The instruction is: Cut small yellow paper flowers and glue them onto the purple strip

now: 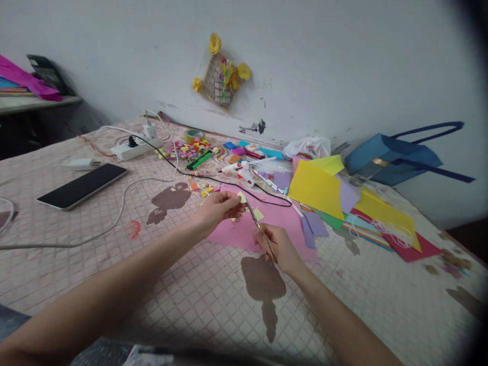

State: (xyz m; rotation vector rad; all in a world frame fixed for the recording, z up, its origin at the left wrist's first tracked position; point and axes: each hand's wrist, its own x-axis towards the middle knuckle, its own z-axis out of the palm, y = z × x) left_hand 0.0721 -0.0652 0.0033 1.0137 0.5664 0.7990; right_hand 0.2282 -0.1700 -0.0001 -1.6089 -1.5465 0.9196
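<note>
My left hand (223, 207) pinches a small pale yellow paper piece (241, 197) between thumb and fingers. In my right hand (276, 246) is a pair of scissors (260, 226), its blades pointing up and left to the edge of that piece. Whether the blades are parted is too small to tell. Both hands are over a pink sheet (280, 216) on the table. A pale yellow square (258, 214) lies on the sheet, just beside the scissors, with little scraps around it.
Behind the hands lie a glue gun (244, 170), a green cutter (199, 160), a tape roll (194, 135) and many paper cutouts (185, 150). A black cable (213, 179) crosses behind the pink sheet. Coloured sheets (316, 188) and a blue bag (392, 157) are right; a tablet (84, 185) lies left.
</note>
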